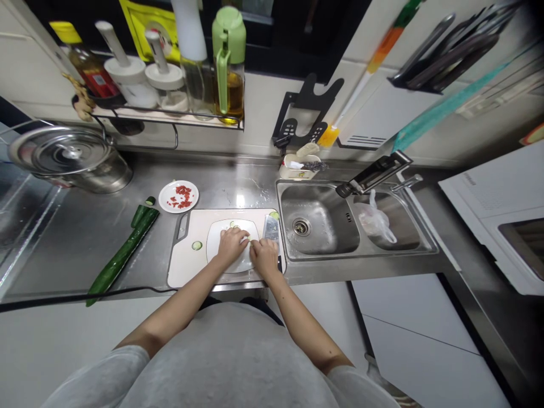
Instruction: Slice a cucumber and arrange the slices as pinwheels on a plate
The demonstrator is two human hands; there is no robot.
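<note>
My left hand and my right hand meet over a white square plate on the cutting board. Both are closed, fingertips together around a small pale-green piece that looks like a cucumber slice, mostly covered by the fingers. Another bit of cucumber shows on the plate beyond my left fingers. A cut cucumber end lies on the board left of the plate. Beside my right hand rests a kitchen knife, its black handle partly hidden, with a green slice at the far end of its blade.
Left of the board lie a long cucumber and a small plate of chopped red pieces. A lidded steel pot stands farther left. The double sink adjoins the board's right side. A black cable runs along the front edge.
</note>
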